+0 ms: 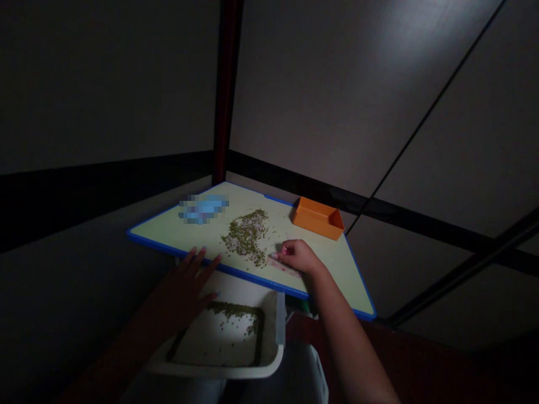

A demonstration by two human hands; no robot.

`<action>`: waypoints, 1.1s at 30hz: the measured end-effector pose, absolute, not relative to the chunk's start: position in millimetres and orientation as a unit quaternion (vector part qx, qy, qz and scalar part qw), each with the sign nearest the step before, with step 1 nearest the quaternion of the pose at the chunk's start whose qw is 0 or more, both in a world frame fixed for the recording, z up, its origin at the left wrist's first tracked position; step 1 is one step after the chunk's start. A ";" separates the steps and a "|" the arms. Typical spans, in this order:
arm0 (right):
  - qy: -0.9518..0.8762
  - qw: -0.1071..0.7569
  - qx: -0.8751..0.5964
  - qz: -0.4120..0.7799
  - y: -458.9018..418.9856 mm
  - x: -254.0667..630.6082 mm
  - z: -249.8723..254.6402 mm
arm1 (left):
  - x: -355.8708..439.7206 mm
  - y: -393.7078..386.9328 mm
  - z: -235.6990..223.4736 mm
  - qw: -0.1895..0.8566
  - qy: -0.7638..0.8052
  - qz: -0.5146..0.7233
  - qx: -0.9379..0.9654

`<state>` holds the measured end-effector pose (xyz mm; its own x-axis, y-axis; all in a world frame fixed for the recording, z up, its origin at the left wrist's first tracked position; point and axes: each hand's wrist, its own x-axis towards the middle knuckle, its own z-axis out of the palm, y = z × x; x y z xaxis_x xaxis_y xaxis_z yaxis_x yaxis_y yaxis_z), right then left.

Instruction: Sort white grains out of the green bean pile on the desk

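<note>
Small green beans (246, 238) lie scattered in a loose patch on the pale tabletop (332, 269) with a blue rim. Just right of the patch, my right hand (298, 255) rests on the table, its fingers curled closed; whatever they hold, if anything, is hidden. My left hand (191, 283) is open, fingers spread, at the table's near edge above a white bin (269, 367). More of the green beans line the bottom edges of that bin. A pinkish patterned strip (286, 266) shows on the table beneath my right hand.
An orange box (319, 219) stands at the back right of the table. On the left lies a light blue item (206, 209), blurred out by pixelation. Walls (295, 112) close in behind the table, and the room is dim.
</note>
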<state>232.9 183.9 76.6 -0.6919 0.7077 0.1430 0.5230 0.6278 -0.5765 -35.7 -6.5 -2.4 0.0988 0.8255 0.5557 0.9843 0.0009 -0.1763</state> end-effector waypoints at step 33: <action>-0.893 0.187 -0.333 0.240 178.7 230.5 81.7 | -37.9 -4.9 -4.6 0.284 -0.658 -0.150 -0.681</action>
<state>230.5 178.7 81.7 -0.7083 0.6843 0.1735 0.5051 0.6630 -0.5526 -37.9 -4.9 -4.6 0.0897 0.8117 0.5771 0.9815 0.0263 -0.1895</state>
